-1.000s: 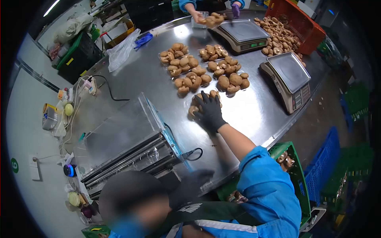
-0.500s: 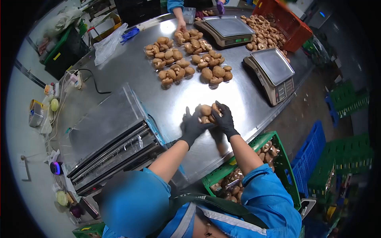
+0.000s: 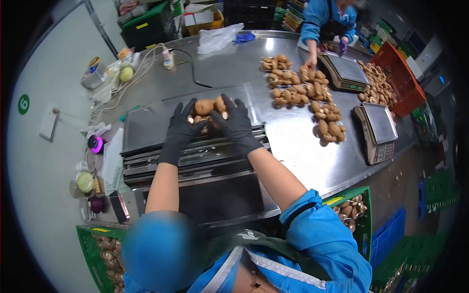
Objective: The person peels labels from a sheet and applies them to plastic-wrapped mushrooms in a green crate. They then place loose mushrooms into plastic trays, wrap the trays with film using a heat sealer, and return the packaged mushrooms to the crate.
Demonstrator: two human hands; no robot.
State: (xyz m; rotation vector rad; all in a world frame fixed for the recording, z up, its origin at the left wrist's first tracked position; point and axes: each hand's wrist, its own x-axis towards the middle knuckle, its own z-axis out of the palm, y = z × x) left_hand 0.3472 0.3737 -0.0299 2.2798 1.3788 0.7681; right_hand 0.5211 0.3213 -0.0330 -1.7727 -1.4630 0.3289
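brown, round-capped mushrooms point(image 3: 204, 107): how are they held?

"cupped together between the black-gloved left hand point(image 3: 181, 131) and the black-gloved right hand point(image 3: 235, 128), fingers curved around both sides."

"resting on anything?"

"can't tell; they're over a low black-and-metal machine point(image 3: 210, 163) with long bars."

"and beyond?"

"a shiny steel table point(image 3: 298, 163), with more brown mushroom clusters point(image 3: 290, 96) to the right, then a beige, silver-topped weighing scale point(image 3: 382, 122)."

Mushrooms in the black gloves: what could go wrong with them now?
The mushrooms are bunched between the left hand and the right hand, so one might roll out. If it did, it could drop onto the dark bars nearby. Another person's bare hand is right by the other mushroom piles and might nudge one loose.
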